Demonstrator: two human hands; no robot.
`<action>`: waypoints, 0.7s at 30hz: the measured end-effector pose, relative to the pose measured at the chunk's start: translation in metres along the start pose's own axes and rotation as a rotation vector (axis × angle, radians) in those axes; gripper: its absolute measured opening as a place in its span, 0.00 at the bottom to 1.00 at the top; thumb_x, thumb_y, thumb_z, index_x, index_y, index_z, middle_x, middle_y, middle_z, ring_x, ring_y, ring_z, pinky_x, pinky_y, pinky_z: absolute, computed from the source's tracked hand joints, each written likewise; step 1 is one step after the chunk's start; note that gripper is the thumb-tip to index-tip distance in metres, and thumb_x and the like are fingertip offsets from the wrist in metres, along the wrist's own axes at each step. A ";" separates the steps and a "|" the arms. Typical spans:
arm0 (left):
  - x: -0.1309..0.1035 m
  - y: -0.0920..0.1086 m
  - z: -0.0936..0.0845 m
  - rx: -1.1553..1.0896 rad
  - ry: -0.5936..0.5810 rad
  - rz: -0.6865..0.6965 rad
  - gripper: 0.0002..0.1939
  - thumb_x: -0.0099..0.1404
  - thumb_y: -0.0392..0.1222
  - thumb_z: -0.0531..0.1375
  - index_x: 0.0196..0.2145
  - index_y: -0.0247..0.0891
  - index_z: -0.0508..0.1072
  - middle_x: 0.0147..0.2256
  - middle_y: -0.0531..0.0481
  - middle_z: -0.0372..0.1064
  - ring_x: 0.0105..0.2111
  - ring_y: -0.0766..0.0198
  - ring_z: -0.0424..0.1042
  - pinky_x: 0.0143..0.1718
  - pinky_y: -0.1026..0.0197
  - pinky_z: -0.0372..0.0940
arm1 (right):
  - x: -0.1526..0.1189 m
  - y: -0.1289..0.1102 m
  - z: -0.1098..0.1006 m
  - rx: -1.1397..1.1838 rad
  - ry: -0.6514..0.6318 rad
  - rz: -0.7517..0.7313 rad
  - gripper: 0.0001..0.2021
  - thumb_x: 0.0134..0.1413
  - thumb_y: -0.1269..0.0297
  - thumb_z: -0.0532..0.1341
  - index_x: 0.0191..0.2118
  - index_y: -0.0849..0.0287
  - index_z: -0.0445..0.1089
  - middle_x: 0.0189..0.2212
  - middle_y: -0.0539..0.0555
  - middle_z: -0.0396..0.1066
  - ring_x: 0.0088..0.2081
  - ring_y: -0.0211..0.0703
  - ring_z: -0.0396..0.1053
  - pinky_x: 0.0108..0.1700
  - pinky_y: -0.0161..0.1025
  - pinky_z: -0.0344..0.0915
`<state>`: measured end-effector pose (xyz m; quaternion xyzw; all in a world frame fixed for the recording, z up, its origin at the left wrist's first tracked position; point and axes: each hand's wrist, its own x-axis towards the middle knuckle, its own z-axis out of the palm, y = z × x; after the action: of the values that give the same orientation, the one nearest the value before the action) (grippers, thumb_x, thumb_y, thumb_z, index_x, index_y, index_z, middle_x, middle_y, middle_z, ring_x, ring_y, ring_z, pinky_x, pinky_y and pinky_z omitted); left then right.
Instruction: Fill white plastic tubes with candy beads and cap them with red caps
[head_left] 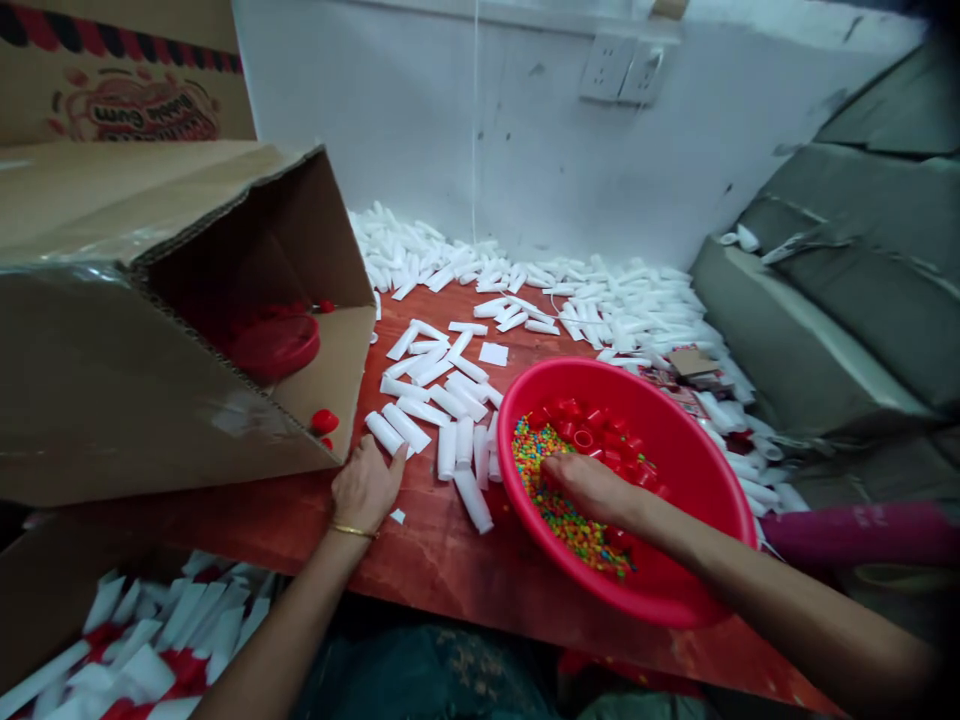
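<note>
White plastic tubes (pixel 427 412) lie loose on the red-brown table (pixel 435 560). At their near left edge is my left hand (pixel 366 487), its thumb and fingers at the lower end of one white tube (pixel 385 432). A red basin (pixel 525 510) stands on the right, with small multicoloured candy balls (pixel 585 535) and a heap of red caps (pixel 611 440) inside. My right hand (pixel 585 485) reaches into the basin, curled, with its fingertips down among the candy balls. What those fingers hold is hidden.
A cardboard box (pixel 67 370) lies on its side at left, with a round red container (pixel 277 345) and red pieces inside. More white tubes (pixel 630 300) are heaped along the wall. Below left, tubes with red ends (pixel 180 615) fill a container. Grey-green stacked packages (pixel 817 330) stand right.
</note>
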<state>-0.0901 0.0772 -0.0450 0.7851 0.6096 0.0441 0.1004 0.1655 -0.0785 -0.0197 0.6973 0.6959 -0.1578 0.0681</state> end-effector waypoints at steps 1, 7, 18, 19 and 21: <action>0.002 0.000 0.002 0.000 0.004 -0.018 0.26 0.63 0.56 0.43 0.42 0.28 0.62 0.36 0.33 0.69 0.36 0.46 0.71 0.31 0.53 0.64 | 0.003 -0.003 0.003 0.008 0.002 -0.019 0.10 0.51 0.78 0.48 0.33 0.63 0.64 0.32 0.59 0.68 0.30 0.42 0.65 0.31 0.36 0.58; 0.009 0.006 0.001 -0.010 0.017 -0.009 0.18 0.63 0.49 0.45 0.39 0.30 0.63 0.36 0.33 0.69 0.35 0.44 0.71 0.30 0.52 0.63 | 0.006 -0.012 0.010 0.583 0.008 -0.059 0.09 0.42 0.77 0.54 0.33 0.59 0.62 0.27 0.51 0.65 0.27 0.38 0.61 0.28 0.34 0.58; -0.028 0.023 -0.049 -0.460 -0.034 0.342 0.10 0.62 0.43 0.50 0.41 0.39 0.60 0.32 0.54 0.70 0.29 0.63 0.70 0.29 0.65 0.62 | -0.027 -0.007 -0.027 1.419 0.121 0.063 0.18 0.36 0.66 0.66 0.35 0.57 0.60 0.29 0.46 0.60 0.26 0.32 0.59 0.31 0.33 0.59; -0.033 0.033 -0.052 -0.560 -0.074 0.428 0.12 0.62 0.44 0.51 0.43 0.40 0.61 0.33 0.54 0.70 0.29 0.64 0.70 0.30 0.65 0.62 | -0.029 -0.008 -0.029 1.407 0.164 0.060 0.18 0.37 0.65 0.66 0.36 0.57 0.60 0.29 0.46 0.60 0.27 0.33 0.59 0.31 0.34 0.60; -0.043 0.054 -0.059 -0.691 -0.164 0.606 0.15 0.63 0.47 0.51 0.46 0.41 0.63 0.36 0.53 0.70 0.31 0.65 0.69 0.31 0.65 0.63 | -0.032 -0.009 -0.031 1.357 0.251 0.052 0.18 0.39 0.63 0.65 0.37 0.57 0.59 0.29 0.47 0.60 0.28 0.34 0.59 0.31 0.34 0.61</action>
<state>-0.0613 0.0287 0.0259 0.8492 0.2926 0.2096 0.3864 0.1608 -0.0993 0.0205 0.6150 0.4289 -0.4750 -0.4607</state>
